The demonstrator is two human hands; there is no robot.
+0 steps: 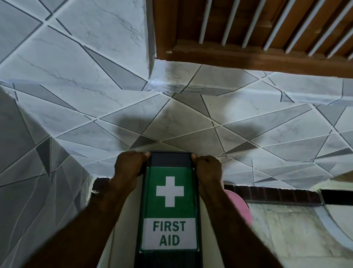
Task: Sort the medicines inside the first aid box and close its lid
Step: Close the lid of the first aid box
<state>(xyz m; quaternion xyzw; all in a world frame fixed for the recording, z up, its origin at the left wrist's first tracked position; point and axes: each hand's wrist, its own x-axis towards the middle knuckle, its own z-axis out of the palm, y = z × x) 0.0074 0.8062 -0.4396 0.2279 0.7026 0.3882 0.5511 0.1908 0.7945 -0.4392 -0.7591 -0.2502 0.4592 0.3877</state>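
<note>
The first aid box lid (pixel 171 215) is a dark panel with a green label, a white cross and the words FIRST AID. It fills the lower middle of the head view, its far edge close to the tiled wall. My left hand (pixel 129 168) grips the lid's far left corner. My right hand (pixel 208 170) grips its far right corner, fingers curled over the top edge. The box body and the medicines are hidden under the lid.
A grey and white tiled wall (pixel 89 60) rises right behind the box. A wooden window frame with white bars (pixel 270 28) is above. A pink object (pixel 239 206) lies to the right of my right forearm. A pale counter (pixel 279 256) extends to the right.
</note>
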